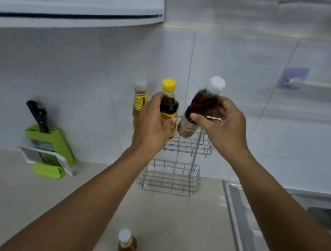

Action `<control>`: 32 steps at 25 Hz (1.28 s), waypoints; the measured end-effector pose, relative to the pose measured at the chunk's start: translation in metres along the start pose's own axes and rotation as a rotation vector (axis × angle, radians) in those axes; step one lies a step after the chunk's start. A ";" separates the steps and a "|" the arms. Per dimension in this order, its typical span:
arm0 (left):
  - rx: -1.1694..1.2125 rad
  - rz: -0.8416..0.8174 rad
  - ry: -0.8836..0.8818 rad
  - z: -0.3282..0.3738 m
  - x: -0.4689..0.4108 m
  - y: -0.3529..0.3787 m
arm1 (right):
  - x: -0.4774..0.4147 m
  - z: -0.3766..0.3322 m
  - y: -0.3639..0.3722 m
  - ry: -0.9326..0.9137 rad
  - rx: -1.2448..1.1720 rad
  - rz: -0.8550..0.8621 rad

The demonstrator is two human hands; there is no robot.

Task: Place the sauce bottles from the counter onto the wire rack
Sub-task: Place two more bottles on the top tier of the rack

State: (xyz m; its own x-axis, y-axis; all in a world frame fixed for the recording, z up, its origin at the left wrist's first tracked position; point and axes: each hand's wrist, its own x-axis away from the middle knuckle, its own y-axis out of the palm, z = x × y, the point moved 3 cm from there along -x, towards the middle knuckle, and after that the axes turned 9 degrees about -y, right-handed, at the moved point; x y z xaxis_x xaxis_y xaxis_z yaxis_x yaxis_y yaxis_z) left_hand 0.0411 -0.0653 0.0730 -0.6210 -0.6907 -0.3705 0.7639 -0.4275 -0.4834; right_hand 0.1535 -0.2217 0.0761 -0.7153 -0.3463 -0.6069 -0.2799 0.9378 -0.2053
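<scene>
Against the tiled wall at far left, a green knife block (49, 139) holds a black-handled knife (38, 116). Further right, a pale-capped bottle (139, 100) stands in the wire rack (170, 179), its top tier. Beside it, the left hand (152, 122) has its grip closed around a yellow-capped bottle (168, 105) of dark sauce, upright at that tier. The right hand (225, 125) clasps a tilted white-capped bottle (201, 106) above the rack. A small bottle (128, 247) stands on the surface (31, 193) below, well apart.
</scene>
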 end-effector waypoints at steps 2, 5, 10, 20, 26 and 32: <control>-0.104 0.022 0.037 -0.009 -0.003 0.004 | -0.010 0.006 0.018 -0.002 0.015 -0.023; -0.209 0.028 0.006 -0.024 -0.005 0.013 | -0.015 0.024 0.040 0.019 0.037 -0.090; -0.242 0.005 -0.042 -0.038 -0.003 0.022 | -0.012 0.053 0.058 0.094 0.080 -0.169; -0.233 0.068 -0.016 -0.035 -0.007 0.010 | -0.005 0.066 0.063 0.132 0.102 -0.199; -0.200 0.156 0.007 -0.035 -0.011 -0.007 | -0.003 0.068 0.067 0.152 0.058 -0.311; -0.092 0.180 -0.107 -0.040 -0.012 -0.011 | 0.001 0.070 0.072 0.179 0.010 -0.311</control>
State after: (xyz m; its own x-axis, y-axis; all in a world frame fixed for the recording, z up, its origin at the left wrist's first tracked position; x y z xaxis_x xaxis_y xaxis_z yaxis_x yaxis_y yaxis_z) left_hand 0.0337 -0.0289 0.0512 -0.4505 -0.8111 -0.3731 0.8382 -0.2404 -0.4895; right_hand 0.1775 -0.1530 0.0068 -0.6979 -0.6130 -0.3704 -0.4963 0.7868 -0.3669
